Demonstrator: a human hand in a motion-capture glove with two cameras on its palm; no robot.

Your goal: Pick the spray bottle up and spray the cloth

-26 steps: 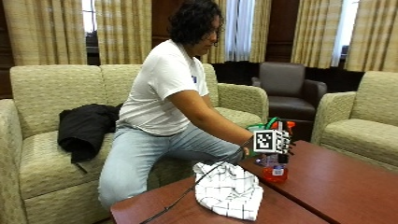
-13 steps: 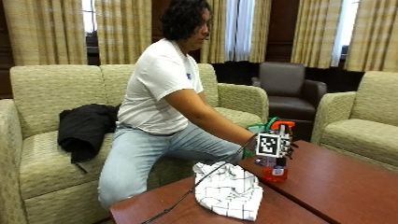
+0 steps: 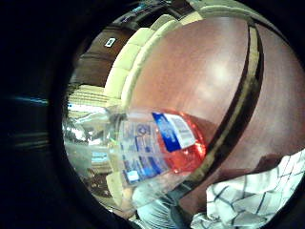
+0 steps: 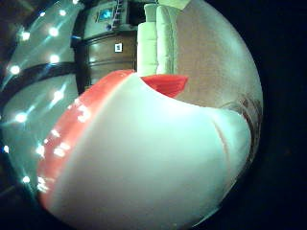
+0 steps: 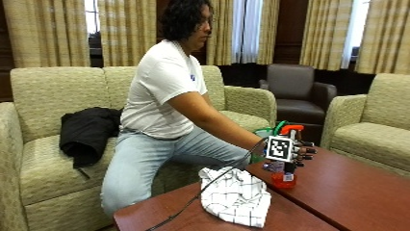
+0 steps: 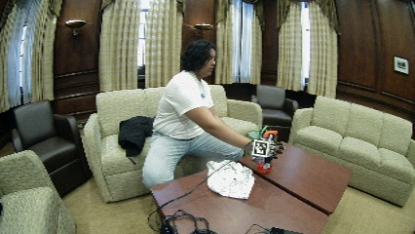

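At the left of the outside view a black jacket [image 5: 86, 134] lies on the beige sofa [image 5: 44, 163], and the person sits beside it, leaning toward the table [image 5: 333, 192] with the right arm stretched out. Lower centre, the white checked cloth [image 5: 236, 196] lies crumpled on the table's near section, just left of the seam between the two tabletops. Right of centre, the gloved right hand [image 5: 291, 151] is wrapped around the upper part of the spray bottle [image 5: 284, 179] — fingers curled round the neck below the orange trigger head. The bottle stands upright, its red-filled base at the tabletop; whether it touches the wood I cannot tell. It sits just right of the cloth, apart from it. In the little finger side palm view the bottle [image 3: 152, 148] fills the middle, the cloth [image 3: 252, 195] beside it.
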